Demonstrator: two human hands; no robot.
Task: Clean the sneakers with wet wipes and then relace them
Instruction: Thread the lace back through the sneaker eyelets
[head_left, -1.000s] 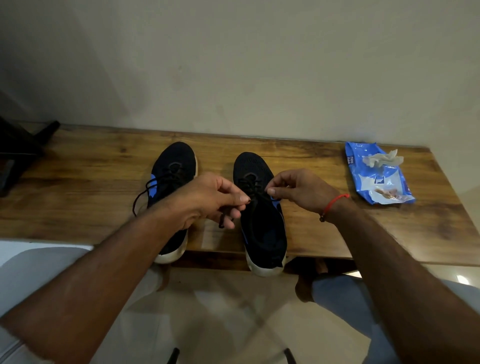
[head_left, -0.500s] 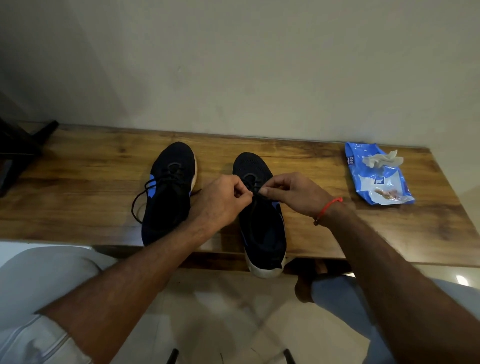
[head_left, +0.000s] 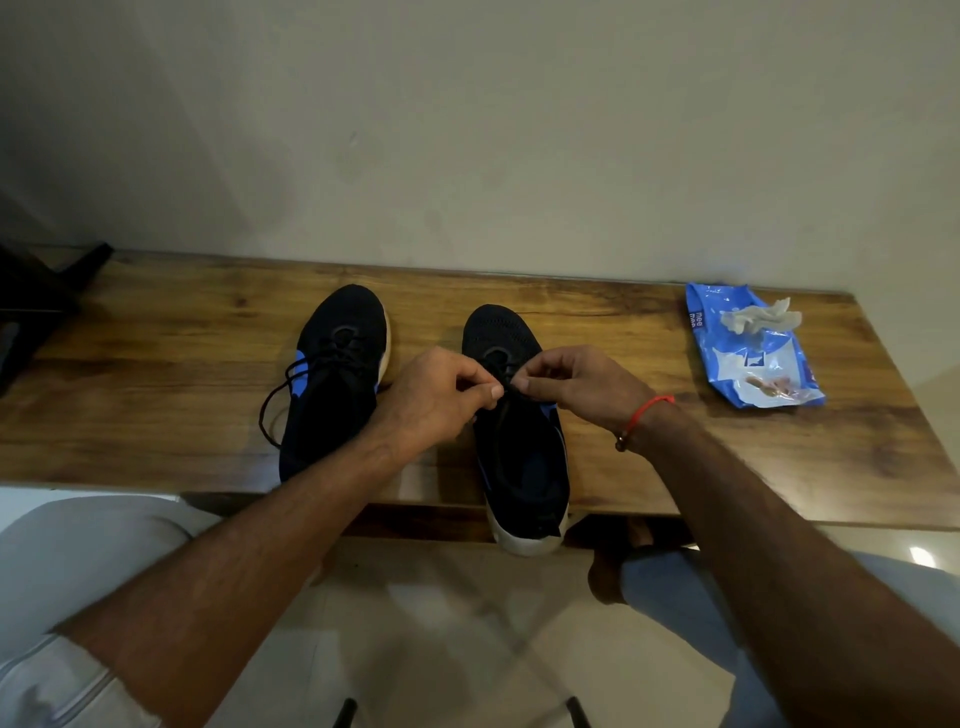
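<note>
A pale wall rises behind a long wooden table that runs across the view. On it stand 2 black sneakers with blue patches and pale soles, toes toward the wall. The left sneaker sits fully on the table, its lace threaded and looping loose off its left side. The right sneaker stands just beside it, its heel hanging over the near edge of the table. Both forearms reach in from below and meet over the right sneaker's lacing area. The left hand is curled, thumb and forefinger pinching the black shoelace. The right hand, with a red thread band at the wrist, pinches the same shoelace from the other side, fingertips nearly touching. Well apart at the right end of the table lies a blue pack of wipes, with a crumpled white wipe on top.
</note>
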